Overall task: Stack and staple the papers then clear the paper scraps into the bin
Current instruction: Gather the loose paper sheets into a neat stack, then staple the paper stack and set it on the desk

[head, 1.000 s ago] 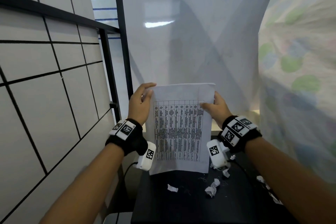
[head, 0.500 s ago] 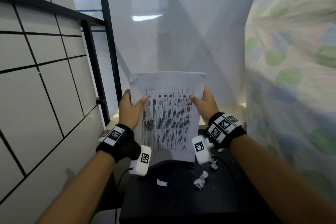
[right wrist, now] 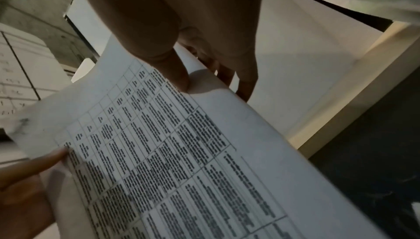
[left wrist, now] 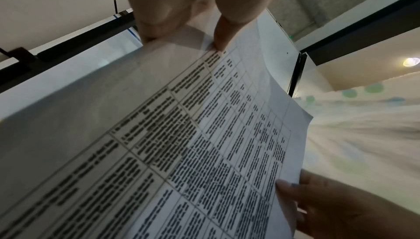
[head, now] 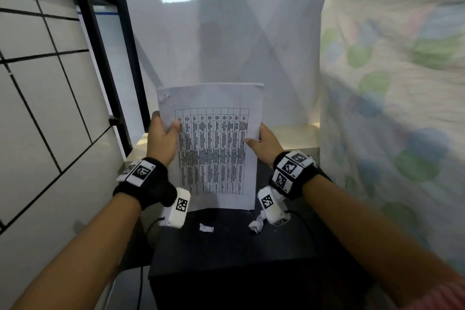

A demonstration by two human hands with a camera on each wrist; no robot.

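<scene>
My left hand grips the left edge of the papers, thumb on the printed table and fingers behind. I hold the stack upright, its lower edge at the far edge of the black desk. My right hand pinches the right edge likewise. Two paper scraps lie on the desk just below the stack.

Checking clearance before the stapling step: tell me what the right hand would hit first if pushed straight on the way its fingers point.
Probably the white wall panel behind the table; the right hand already grips the papers. Depth unclear.
</scene>
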